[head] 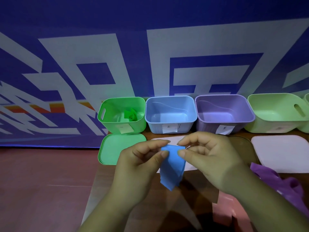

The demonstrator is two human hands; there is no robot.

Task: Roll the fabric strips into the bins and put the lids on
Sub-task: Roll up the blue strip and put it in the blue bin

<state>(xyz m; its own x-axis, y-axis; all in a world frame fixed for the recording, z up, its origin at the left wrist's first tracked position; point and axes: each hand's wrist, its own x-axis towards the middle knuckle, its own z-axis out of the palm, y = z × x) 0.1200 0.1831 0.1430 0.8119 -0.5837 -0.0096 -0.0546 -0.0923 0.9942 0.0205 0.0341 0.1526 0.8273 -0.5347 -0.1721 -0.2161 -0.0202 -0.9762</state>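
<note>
A blue fabric strip (172, 168) hangs between my two hands above the table. My left hand (142, 164) pinches its top left corner and my right hand (205, 156) pinches its top right corner. Behind them stand a green bin (107, 121) with a rolled green strip (131, 116) inside, a blue bin (170, 111) and a purple bin (224, 111), both holding nothing I can see. A green lid (113, 148) lies flat in front of the green bin. A white lid (160, 138) lies partly hidden under my hands.
A pale green bin (274, 113) stands at the far right with a pinkish-white lid (282, 153) before it. A purple strip (284, 183) and a pink strip (229, 208) lie on the table near my right forearm. The table's left edge runs beside the green lid.
</note>
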